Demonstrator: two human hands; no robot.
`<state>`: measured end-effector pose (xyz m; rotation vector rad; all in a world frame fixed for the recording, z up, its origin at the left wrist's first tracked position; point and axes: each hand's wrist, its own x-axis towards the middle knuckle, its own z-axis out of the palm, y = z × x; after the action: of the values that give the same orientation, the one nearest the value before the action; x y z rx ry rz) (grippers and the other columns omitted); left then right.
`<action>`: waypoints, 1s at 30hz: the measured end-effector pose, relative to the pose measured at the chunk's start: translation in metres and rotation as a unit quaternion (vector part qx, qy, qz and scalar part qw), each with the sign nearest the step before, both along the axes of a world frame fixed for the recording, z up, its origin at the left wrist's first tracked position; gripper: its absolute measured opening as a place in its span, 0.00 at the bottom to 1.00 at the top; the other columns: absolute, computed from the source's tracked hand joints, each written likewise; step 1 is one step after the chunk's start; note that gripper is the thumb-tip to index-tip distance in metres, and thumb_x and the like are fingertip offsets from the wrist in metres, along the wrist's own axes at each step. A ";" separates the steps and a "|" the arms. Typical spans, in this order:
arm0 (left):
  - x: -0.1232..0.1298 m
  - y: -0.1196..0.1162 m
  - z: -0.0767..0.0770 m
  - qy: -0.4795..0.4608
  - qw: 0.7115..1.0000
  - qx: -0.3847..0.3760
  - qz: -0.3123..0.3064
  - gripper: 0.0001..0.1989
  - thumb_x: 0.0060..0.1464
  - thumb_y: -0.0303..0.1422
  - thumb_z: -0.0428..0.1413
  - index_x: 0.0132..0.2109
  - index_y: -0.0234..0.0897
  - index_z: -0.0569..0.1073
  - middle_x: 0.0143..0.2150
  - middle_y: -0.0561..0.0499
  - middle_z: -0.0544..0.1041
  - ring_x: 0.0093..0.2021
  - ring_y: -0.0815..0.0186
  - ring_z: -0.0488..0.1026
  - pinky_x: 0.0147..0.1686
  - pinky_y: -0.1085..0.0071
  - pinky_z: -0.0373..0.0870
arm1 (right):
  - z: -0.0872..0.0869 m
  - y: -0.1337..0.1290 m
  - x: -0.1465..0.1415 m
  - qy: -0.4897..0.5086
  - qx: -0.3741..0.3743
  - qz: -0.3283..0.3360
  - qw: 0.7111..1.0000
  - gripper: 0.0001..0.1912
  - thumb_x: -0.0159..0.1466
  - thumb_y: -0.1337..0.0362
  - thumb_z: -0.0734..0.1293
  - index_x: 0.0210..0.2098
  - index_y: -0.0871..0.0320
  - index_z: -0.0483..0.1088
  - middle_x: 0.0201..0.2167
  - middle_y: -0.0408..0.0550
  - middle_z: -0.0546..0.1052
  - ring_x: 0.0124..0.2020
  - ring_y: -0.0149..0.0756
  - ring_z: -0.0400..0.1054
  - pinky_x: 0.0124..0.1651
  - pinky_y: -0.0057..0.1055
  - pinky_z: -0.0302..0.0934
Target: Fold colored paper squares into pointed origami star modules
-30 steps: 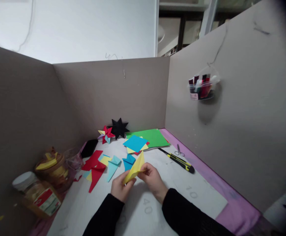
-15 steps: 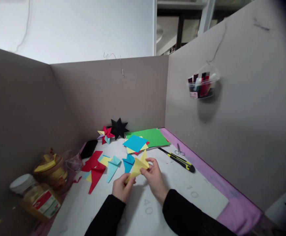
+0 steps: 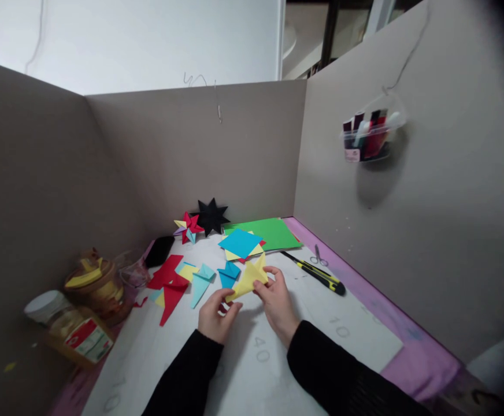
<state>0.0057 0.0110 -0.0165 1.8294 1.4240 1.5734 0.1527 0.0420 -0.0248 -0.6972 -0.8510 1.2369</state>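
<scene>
A folded piece of yellow origami paper (image 3: 251,277) is held just above the white work surface, its pointed flap up at the right. My right hand (image 3: 278,300) pinches its right side between thumb and fingers. At its lower left corner, my left hand (image 3: 217,316) has curled fingers on the paper, with the thumb apart from the index finger. Just beyond lies a folded blue piece (image 3: 228,274). Left of it are a folded light blue piece (image 3: 202,283) and a folded red piece (image 3: 174,297).
Paper squares topped by a blue sheet (image 3: 241,242) lie on green sheets (image 3: 278,232) at the back. A utility knife (image 3: 319,274) and small scissors (image 3: 319,257) lie right. Paper stars (image 3: 211,217), a phone (image 3: 160,251) and jars (image 3: 72,329) stand or lie left and behind.
The view has shifted slightly. My left thumb has come away from the yellow paper's lower corner, leaving a gap to the index finger. My right hand keeps its pinch.
</scene>
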 end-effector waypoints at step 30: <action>-0.013 0.005 0.010 -0.066 0.993 0.065 -0.072 0.04 0.43 0.31 0.62 0.29 0.37 0.77 0.31 0.47 0.76 0.38 0.61 0.73 0.39 0.66 0.71 | 0.015 -0.021 0.001 -0.277 0.219 -0.015 0.936 0.24 0.57 0.67 0.67 0.52 0.55 0.58 0.35 0.45 0.76 0.38 0.34 0.70 0.46 0.34 0.63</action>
<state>-0.0077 0.0157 -0.0060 1.8157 1.1305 1.7129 0.1541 0.0207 -0.0100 -0.6948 -1.5210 0.7777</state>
